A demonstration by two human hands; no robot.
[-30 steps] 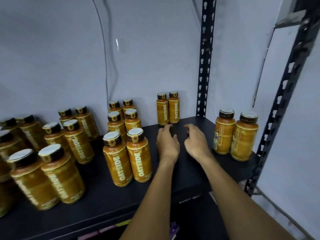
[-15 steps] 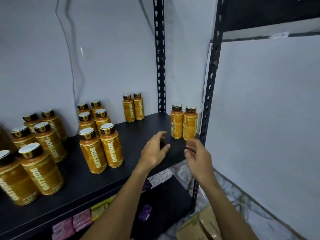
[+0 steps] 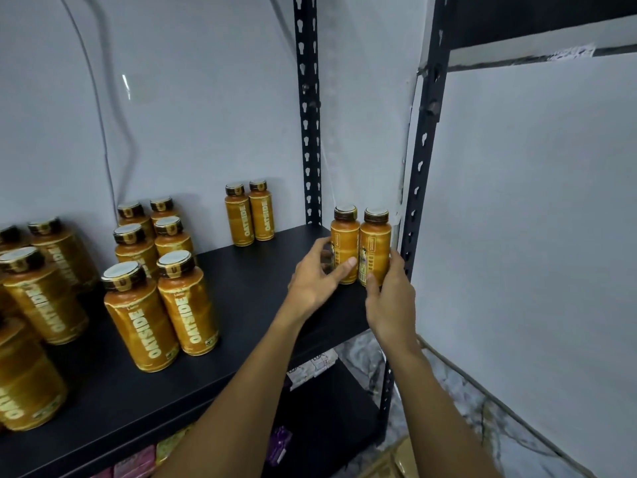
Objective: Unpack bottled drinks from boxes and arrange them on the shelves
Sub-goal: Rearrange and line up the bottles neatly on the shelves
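**Two bottles gripped beside the front post**

Left of the black perforated steel post (image 3: 418, 174), amber "OATSIDE" bottles (image 3: 138, 322) with dark, foil-topped caps stand in pairs on the black shelf (image 3: 258, 298). Just beside the post, the left hand (image 3: 315, 281) wraps thumb and fingers round an orange plastic bottle (image 3: 344, 243). The right hand (image 3: 391, 301) clasps the twin bottle (image 3: 375, 243) touching it. Beyond, left of the post, a rear pair (image 3: 239, 215) stands by the wall.

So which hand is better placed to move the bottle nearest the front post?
Right hand: its thumb and fingers pinch that end bottle beside the front post, while the left hand holds the neighbouring bottle.
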